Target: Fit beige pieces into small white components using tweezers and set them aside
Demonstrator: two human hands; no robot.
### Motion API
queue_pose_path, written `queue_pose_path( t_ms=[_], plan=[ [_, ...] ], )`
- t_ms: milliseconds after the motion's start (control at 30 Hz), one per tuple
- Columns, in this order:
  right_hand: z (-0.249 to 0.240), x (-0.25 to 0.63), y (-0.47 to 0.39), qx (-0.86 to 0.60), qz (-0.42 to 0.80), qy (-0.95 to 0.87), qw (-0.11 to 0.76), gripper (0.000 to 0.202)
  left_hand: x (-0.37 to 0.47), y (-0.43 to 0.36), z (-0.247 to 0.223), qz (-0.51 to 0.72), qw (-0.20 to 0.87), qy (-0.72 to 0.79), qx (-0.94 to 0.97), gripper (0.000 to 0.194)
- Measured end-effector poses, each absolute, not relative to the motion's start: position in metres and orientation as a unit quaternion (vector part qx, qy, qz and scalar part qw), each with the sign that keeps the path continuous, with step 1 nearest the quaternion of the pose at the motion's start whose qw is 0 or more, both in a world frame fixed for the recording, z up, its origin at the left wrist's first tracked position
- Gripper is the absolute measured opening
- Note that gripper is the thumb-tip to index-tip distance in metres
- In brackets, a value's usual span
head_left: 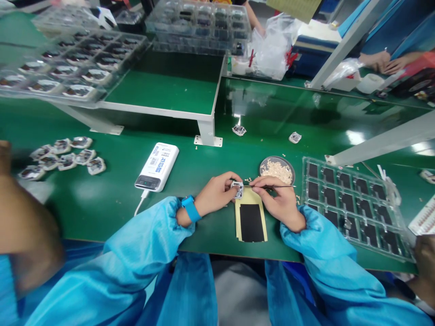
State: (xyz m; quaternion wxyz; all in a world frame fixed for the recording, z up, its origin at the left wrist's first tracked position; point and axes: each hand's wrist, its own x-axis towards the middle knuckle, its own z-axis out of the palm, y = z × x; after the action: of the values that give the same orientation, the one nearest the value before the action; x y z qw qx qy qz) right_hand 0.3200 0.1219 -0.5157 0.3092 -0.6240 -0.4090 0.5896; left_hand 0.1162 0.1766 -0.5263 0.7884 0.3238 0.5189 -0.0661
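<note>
Near the middle of the bench, my left hand [219, 194] pinches a small white-framed electronic part [239, 190]. From the right, my right hand [277, 199] grips thin dark tweezers [272, 186], their tip at the part's edge. Beneath both hands lies a yellow backing sheet [238, 222] with a black rectangle [252, 222] on it. Behind my right hand sits a round dish [294, 171] of small beige pieces [277, 170]. Whether the tweezers hold a piece is too small to tell.
White power bank [158, 165] with a cable stands left; several similar parts [68, 156] lie beyond it. At right is a clear compartment tray [353, 203] with black pieces. A raised shelf [170, 86] carries more trays. Other people's arms [27, 226] show at both sides.
</note>
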Motion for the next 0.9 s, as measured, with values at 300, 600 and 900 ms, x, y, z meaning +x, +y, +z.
queue_pose_path(
  t_ms=[300, 600, 900],
  plan=[
    [-0.514, 0.318, 0.123, -0.629, 0.586, -0.412, 0.302, 0.012, 0.117, 0.177, -0.525, -0.062, 0.795, 0.52, 0.305, 0.019],
    [-0.512, 0.321, 0.12, -0.642, 0.565, -0.428, 0.292, 0.016, 0.117, 0.18, -0.521, -0.002, 0.79, 0.552, 0.266, 0.031],
    [-0.515, 0.315, 0.117, -0.652, 0.639, -0.264, 0.312, 0.01, 0.119, 0.186, -0.517, 0.029, 0.773, 0.581, 0.251, 0.038]
  ],
)
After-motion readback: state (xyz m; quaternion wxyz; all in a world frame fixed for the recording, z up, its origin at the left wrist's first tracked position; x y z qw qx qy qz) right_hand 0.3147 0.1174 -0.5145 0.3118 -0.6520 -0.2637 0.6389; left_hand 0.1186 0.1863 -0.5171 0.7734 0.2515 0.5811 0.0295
